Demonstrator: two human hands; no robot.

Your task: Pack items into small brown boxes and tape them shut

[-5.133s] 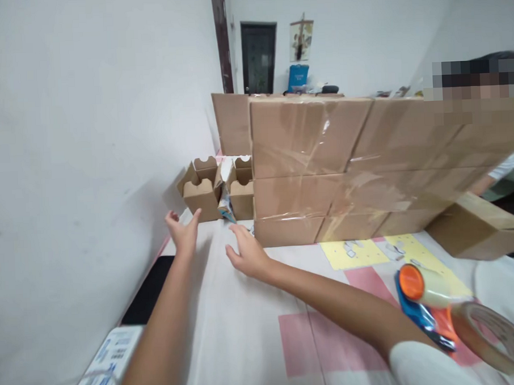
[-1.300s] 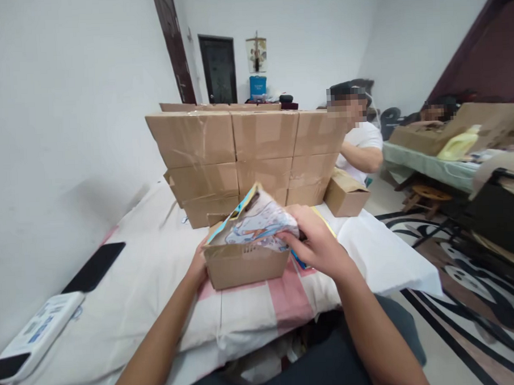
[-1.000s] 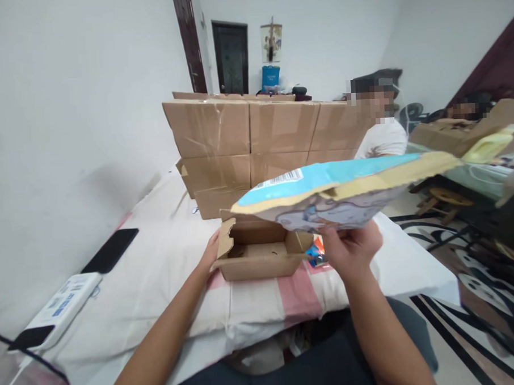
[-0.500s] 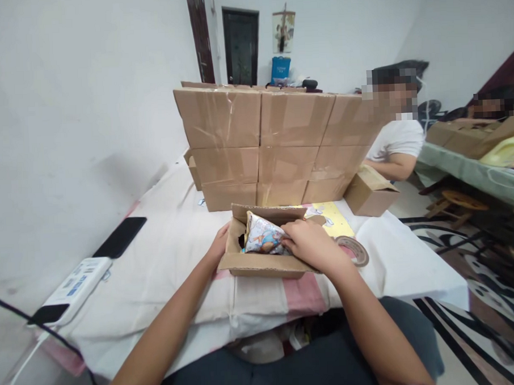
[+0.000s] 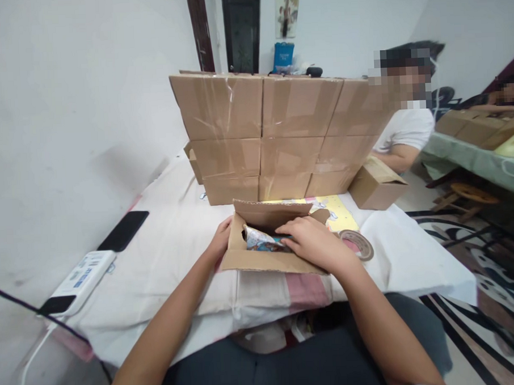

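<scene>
An open cardboard box [image 5: 277, 261] sits before me on the cloth-covered table, its flaps up. Inside lies a shiny, colourful printed packet [image 5: 259, 239], now low between the walls. My left hand [image 5: 222, 239] grips the box's left side from outside; its fingertips are partly hidden behind the wall. Over the right half of the opening reaches my right hand [image 5: 310, 241], palm down with fingers stretched apart. Its fingertips touch or hover just over the packet's right end, and the hand covers part of the box's right side.
Stacked taped cartons [image 5: 293, 140] form a wall behind the box. A tape roll [image 5: 356, 245] lies to the right, near another open carton [image 5: 378, 184]. At left are a black phone [image 5: 123, 231] and a power strip [image 5: 80, 282]. A person in a white shirt [image 5: 411, 128] sits beyond.
The packet has sunk deeper into the box. My right hand has loosened from its pinch on the packet, and its fingers are spread. My left hand stays at the box's side.
</scene>
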